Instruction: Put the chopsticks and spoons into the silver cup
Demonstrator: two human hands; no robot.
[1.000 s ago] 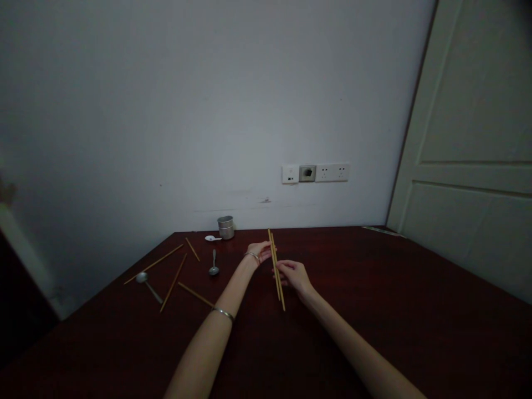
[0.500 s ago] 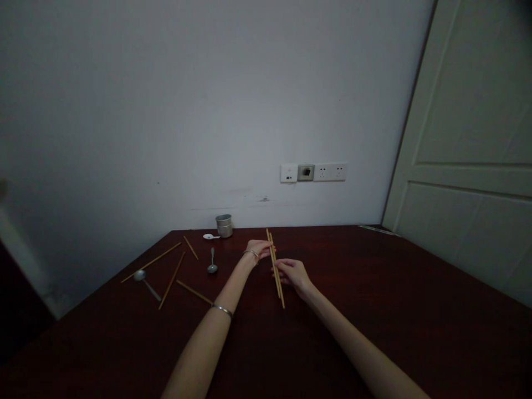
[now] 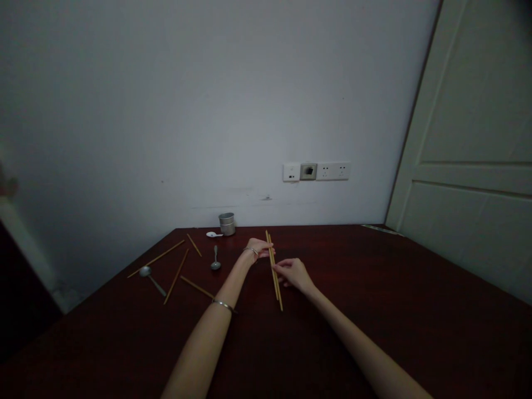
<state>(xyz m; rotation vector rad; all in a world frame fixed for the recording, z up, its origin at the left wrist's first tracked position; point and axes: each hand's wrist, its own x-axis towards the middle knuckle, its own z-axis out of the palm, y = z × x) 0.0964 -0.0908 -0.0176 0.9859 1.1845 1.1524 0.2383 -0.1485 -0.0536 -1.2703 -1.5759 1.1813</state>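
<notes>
A pair of wooden chopsticks [image 3: 275,277] is held above the dark red table [image 3: 374,310], pointing away from me. My left hand [image 3: 260,247] is closed round their far half, a bracelet on its wrist. My right hand [image 3: 293,272] pinches them near the middle from the right side. Both arms reach forward over the table.
Several loose chopsticks [image 3: 177,275] lie scattered on the left of the table, with a large metal spoon [image 3: 150,277] and a smaller spoon [image 3: 215,259]. A metal cup [image 3: 226,223] and a white spoon [image 3: 213,234] stand by the wall. A door [image 3: 477,166] is at the right.
Both hands keep hold of the chopstick pair; the pair has shifted only slightly. The view has moved a little.
</notes>
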